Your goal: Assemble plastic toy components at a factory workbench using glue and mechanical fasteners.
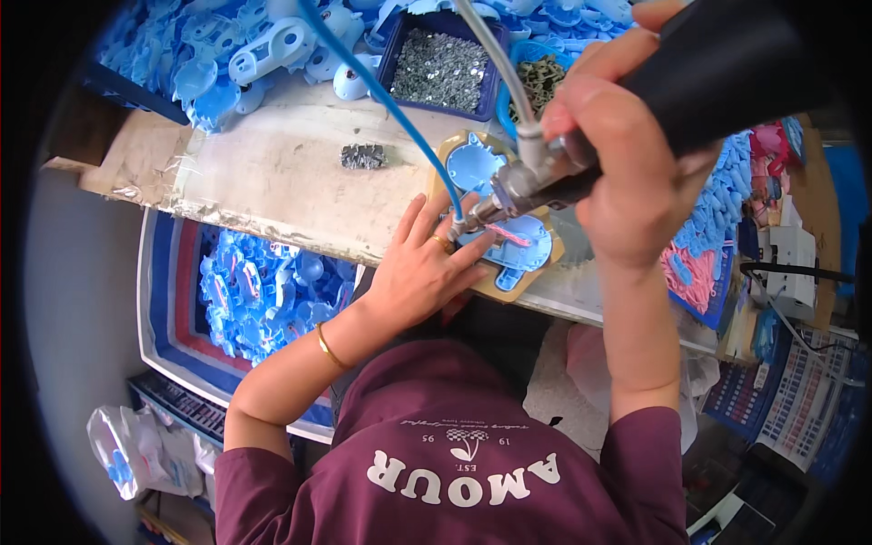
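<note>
My right hand (pixel 627 168) is wrapped round a black power screwdriver (pixel 727 73), which slants down to the left. Its metal nose (pixel 504 195) reaches a blue plastic shell (pixel 527 250) lying in a tan holding block (pixel 501 289). A pink strip (pixel 509 235) lies across that shell. Fingers spread, my left hand (pixel 422 259) rests on the near left side of the shell, close round the driver's tip. A round blue shell part (pixel 474 163) sits in the far end of the block. Where the tip meets the shell is partly hidden by my fingers.
A thin blue hose (pixel 381 95) and a grey hose (pixel 498 56) run to the driver. Behind stand a tray of small screws (pixel 440 71) and a blue basket (pixel 536 77) of dark metal pieces. Piled blue shells (pixel 263 282) fill a lined bin below the worktable (pixel 272 173).
</note>
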The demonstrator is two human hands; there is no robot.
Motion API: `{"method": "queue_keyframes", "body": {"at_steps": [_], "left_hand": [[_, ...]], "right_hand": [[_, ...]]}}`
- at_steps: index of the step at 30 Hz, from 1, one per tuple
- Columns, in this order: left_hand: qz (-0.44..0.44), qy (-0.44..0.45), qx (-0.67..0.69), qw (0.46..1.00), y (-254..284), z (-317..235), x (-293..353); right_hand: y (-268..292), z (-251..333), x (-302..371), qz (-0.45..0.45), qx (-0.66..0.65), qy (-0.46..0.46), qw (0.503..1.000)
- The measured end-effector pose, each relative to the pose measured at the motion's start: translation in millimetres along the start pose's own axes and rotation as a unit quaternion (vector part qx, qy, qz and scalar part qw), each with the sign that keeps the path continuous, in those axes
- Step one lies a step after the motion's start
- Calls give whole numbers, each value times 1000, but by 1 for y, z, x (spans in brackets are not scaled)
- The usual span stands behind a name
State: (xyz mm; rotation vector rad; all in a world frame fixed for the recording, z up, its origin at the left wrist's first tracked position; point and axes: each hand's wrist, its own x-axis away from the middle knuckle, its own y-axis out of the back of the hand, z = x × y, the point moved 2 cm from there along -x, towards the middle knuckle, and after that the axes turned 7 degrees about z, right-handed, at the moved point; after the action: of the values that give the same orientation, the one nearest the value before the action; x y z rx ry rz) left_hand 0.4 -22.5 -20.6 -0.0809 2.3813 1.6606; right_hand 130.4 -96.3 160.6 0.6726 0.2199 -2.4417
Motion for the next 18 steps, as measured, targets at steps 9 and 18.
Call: {"method": "queue_keyframes", "body": {"at_steps": [9,18], "left_hand": [[-26,-42,30,998,10,-5,-11],[92,-89,241,962,118,10,-1]], "right_hand": [[63,41,-60,-24,60,74,995],[209,-8,-100,56,210,-7,976]]}}
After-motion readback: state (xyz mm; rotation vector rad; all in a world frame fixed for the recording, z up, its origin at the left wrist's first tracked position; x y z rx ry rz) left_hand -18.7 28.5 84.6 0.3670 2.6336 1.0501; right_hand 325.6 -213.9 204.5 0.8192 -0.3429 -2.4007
